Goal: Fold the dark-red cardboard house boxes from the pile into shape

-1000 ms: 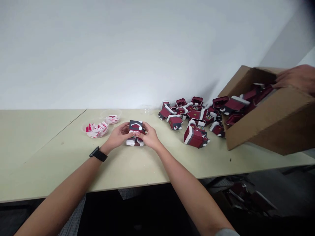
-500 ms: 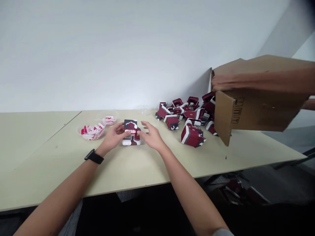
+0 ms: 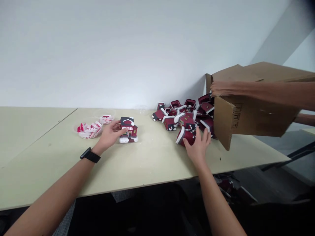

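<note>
A small dark red house with a grey and white roof [image 3: 129,132] stands upright on the pale table, a red and white striped piece across its front. My left hand [image 3: 112,133] grips its left side, thumb on the front and fingers behind. Over at the pile of similar houses [image 3: 170,123], my right hand [image 3: 199,144] has its fingers spread over the nearest house [image 3: 188,135], which lies tipped over. The fingers touch or nearly touch this house; a firm hold cannot be made out.
Clear bowls hold red and white striped pieces [image 3: 90,130] at the left. Another person's arm [image 3: 261,93] reaches across a tilted cardboard box [image 3: 261,121], its opening beside the pile. Further houses lie in shadow below the table [image 3: 157,154].
My right hand has left the upright house and moved right to the pile. My left hand stays at the upright house. More houses lie by the box opening, and the box has tilted slightly.
</note>
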Demonstrator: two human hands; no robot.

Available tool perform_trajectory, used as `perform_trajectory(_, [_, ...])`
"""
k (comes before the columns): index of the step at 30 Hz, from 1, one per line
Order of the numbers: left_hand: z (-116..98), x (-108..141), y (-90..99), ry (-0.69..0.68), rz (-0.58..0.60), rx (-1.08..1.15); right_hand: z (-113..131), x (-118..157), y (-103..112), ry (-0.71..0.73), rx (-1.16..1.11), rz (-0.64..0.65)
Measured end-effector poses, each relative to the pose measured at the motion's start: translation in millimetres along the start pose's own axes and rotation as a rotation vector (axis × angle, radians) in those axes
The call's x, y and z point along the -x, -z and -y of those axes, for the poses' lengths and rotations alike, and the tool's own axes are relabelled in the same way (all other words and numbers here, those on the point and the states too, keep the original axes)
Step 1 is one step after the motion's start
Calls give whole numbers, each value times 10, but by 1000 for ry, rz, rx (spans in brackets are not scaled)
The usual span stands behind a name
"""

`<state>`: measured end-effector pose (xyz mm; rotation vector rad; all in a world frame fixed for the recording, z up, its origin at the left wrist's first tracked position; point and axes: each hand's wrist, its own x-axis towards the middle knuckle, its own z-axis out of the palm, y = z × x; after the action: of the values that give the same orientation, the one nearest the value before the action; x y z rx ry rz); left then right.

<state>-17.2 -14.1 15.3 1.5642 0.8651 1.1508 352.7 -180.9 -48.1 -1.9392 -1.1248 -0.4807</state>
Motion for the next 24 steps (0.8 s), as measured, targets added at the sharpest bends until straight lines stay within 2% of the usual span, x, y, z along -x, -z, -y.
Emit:
perform_trajectory(3, [16, -3, 1, 2, 20, -3, -53, -72, -25, 39, 27, 123])
perform_trajectory(9, [52, -28, 17, -8, 2, -38, -79, -195, -123, 97, 48, 241])
perform_trajectory(17, [-30, 15, 8, -10, 48, -104, -201, -212, -217, 129, -26, 215])
perform_trajectory(24, [-70, 16, -9, 4, 34, -130, -232, -208, -235, 121, -52, 183])
